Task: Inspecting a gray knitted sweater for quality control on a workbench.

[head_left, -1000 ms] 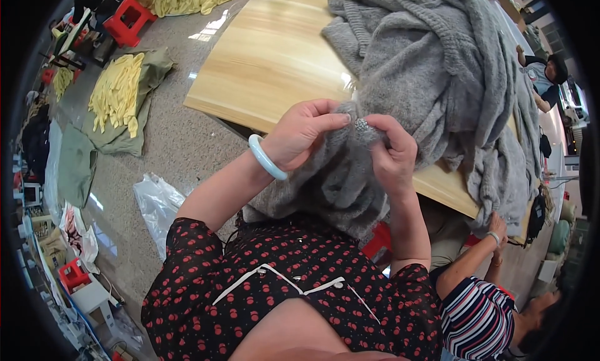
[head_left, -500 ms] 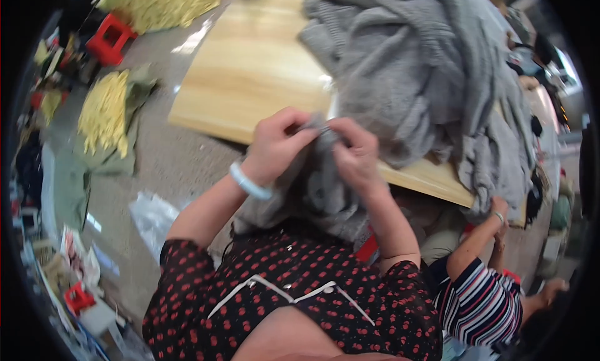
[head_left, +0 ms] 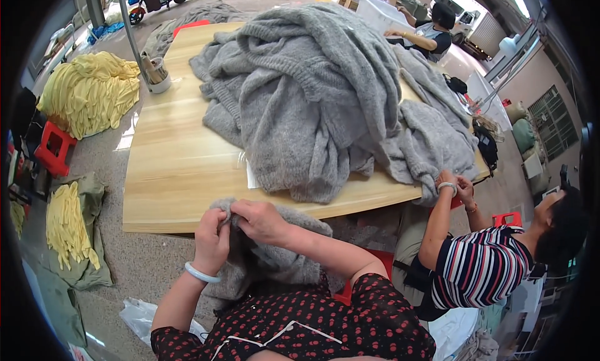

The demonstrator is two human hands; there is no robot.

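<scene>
Fingers (head_left: 245, 210) of the left hand (head_left: 209, 237) and right hand (head_left: 264, 221) remain pinched on a fuzzy grey knitted garment (head_left: 282, 262), just below the pale wood-grain desk (head_left: 181, 164). The view has tilted up toward a crumpled grey knitwear heap (head_left: 312, 98); garment handling apparently continues.

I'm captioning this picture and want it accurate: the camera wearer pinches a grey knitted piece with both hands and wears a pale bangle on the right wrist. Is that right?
Not quite: the head view shows the pale bangle on the wrist of the left hand, not the right. Both hands do pinch the grey knitted piece.
</scene>
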